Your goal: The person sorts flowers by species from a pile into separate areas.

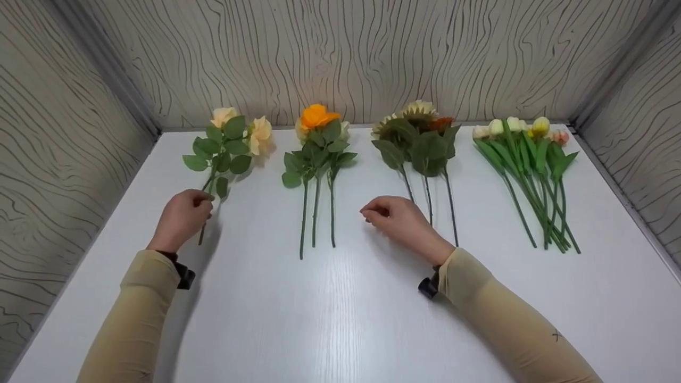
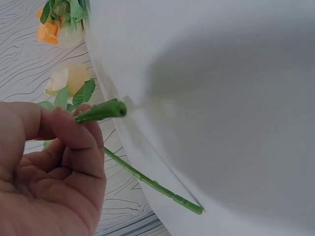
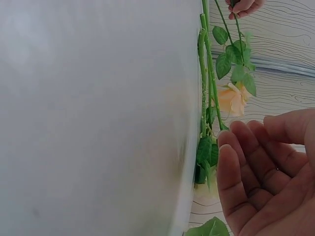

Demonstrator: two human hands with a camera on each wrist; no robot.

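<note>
At the left of the table, my left hand [image 1: 183, 218] pinches the green stem [image 2: 103, 111] of a peach rose between thumb and fingers. A second stem [image 2: 162, 189] rests on the tabletop beside it in the left wrist view. Two peach blooms show in the head view: a pale one [image 1: 223, 116] at the top and another [image 1: 260, 136] to its right. My right hand [image 1: 401, 223] hovers with loosely bent fingers, holding nothing, just left of the sunflower-like flowers' stems [image 1: 428, 202]. The right wrist view shows its bare palm [image 3: 270, 187].
Left of centre lies a bunch with an orange rose [image 1: 317, 115] and several leaves. Dark-leaved flowers [image 1: 428, 151] lie right of centre, and a bunch of tulips [image 1: 526, 154] lies far right. Patterned walls [image 1: 319, 58] border the white table [image 1: 298, 330] at the back and sides.
</note>
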